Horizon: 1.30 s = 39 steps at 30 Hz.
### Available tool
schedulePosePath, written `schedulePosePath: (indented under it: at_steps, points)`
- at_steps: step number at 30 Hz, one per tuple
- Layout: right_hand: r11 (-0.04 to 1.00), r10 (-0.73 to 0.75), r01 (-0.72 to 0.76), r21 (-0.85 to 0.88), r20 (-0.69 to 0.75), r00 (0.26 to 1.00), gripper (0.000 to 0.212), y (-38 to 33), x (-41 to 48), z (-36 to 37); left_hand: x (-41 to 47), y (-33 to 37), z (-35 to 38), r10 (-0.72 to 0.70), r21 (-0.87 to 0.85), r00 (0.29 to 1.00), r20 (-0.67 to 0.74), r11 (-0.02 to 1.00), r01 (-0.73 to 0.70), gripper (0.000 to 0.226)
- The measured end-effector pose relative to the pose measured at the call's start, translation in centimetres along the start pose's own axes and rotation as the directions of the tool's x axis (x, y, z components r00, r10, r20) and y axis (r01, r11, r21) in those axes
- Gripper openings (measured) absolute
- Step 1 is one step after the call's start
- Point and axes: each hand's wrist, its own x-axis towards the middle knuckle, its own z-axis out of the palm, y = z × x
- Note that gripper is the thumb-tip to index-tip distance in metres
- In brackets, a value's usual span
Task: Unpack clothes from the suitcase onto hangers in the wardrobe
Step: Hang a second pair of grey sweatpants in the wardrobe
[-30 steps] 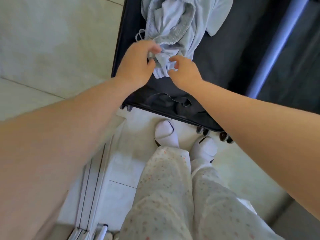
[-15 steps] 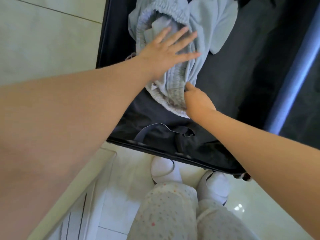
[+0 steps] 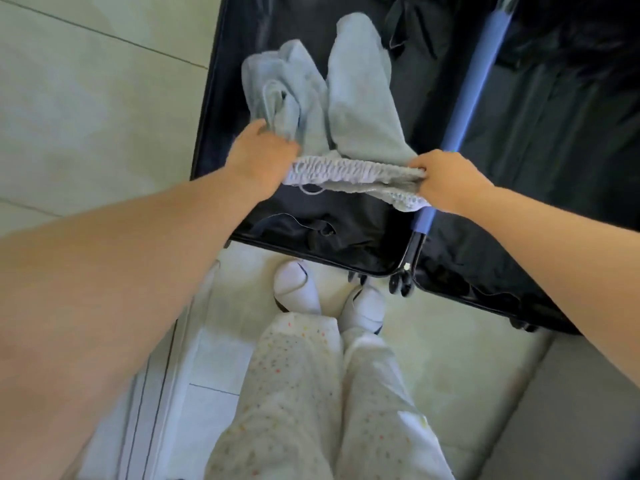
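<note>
A pair of light blue sweatpants [image 3: 360, 109] lies in the left half of an open black suitcase [image 3: 346, 244] on the floor. Its ribbed elastic waistband is pulled straight between my hands. My left hand [image 3: 258, 161] grips the waistband's left end. My right hand [image 3: 445, 180] grips its right end, over the blue strip along the suitcase's middle. The two legs of the pants trail away from me across the black lining, one bunched at the left.
The suitcase's right half [image 3: 554, 168] has crumpled black lining. Its wheels [image 3: 398, 285] stand just ahead of my white-socked feet [image 3: 298, 289]. Pale floor tiles [image 3: 86, 98] spread to the left. A white ridged panel [image 3: 166, 393] runs along my lower left.
My left hand was spread flat over the pants and now grips the waistband's left end. My right hand slid right, and the waistband is stretched out between both hands.
</note>
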Motion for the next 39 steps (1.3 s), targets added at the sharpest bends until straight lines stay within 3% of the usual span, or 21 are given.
schedulePosePath:
  at_steps: [3, 6, 11, 14, 19, 22, 24, 27, 31, 35, 38, 39]
  points:
    - [0.999, 0.015, -0.014, 0.038, -0.044, 0.999, 0.026, -1.3, -4.1, -4.8, -5.0, -0.5, -3.7, -0.233, -0.420, 0.971, -0.045, 0.887, 0.193, 0.028]
    - [0.999, -0.005, 0.010, 0.049, -0.107, 0.994, 0.022, -3.5, -8.6, -9.7, -9.9, -0.9, -7.8, -0.421, -0.634, 0.906, -0.040, 0.712, 0.302, 0.030]
    - [0.985, -0.056, 0.091, 0.150, -0.224, 0.973, 0.026, -8.1, -16.0, -17.0, -18.0, -0.1, -17.0, -0.662, -0.902, 0.723, 0.198, 0.165, 0.398, 0.024]
    - [0.961, -0.092, 0.143, 0.238, -0.213, 0.973, 0.027, -9.7, -21.2, -20.2, -24.3, 1.5, -21.3, -0.730, -0.947, 0.643, 0.229, -0.013, 0.322, 0.028]
    - [0.916, -0.234, 0.285, 0.281, -0.202, 0.951, 0.029, -11.6, -29.8, -24.2, -34.7, 6.9, -25.4, -0.847, -0.984, 0.523, 0.100, -0.008, 0.176, 0.026]
    - [0.903, -0.374, 0.404, 0.149, -0.192, 0.907, 0.028, -13.4, -35.8, -27.2, -41.7, 11.4, -26.6, -0.885, -0.979, 0.454, 0.105, -0.011, 0.205, 0.023]
    - [0.885, -0.462, 0.465, 0.023, -0.081, 0.883, 0.032, -15.1, -39.8, -28.9, -46.3, 13.7, -27.3, -0.912, -0.970, 0.394, 0.114, -0.016, 0.243, 0.021]
    - [0.836, -0.483, 0.517, -0.183, 0.201, 0.852, 0.033, -17.7, -45.0, -30.4, -53.6, 16.1, -29.0, -0.949, -0.945, 0.308, 0.062, 0.044, 0.324, 0.019]
    - [0.753, -0.492, 0.563, -0.341, 0.277, 0.825, 0.041, -22.2, -52.3, -31.3, -63.8, 18.6, -30.6, -0.964, -0.885, 0.264, -0.022, 0.142, 0.444, 0.018]
    - [0.614, -0.558, 0.688, -0.387, 0.403, 0.725, 0.039, -26.8, -60.2, -30.9, -72.1, 21.0, -30.4, -0.965, -0.909, 0.235, 0.115, -0.007, 0.416, 0.014]
    - [0.462, -0.663, 0.788, -0.406, 0.433, 0.611, 0.037, -30.3, -65.4, -29.9, -78.1, 23.4, -29.7, -0.967, -0.913, 0.159, 0.199, -0.124, 0.389, 0.019]
    - [0.393, -0.714, 0.822, -0.413, 0.426, 0.556, 0.036, -31.6, -67.2, -29.6, -80.4, 24.3, -29.4, -0.972, -0.915, 0.099, 0.214, -0.164, 0.370, 0.021]
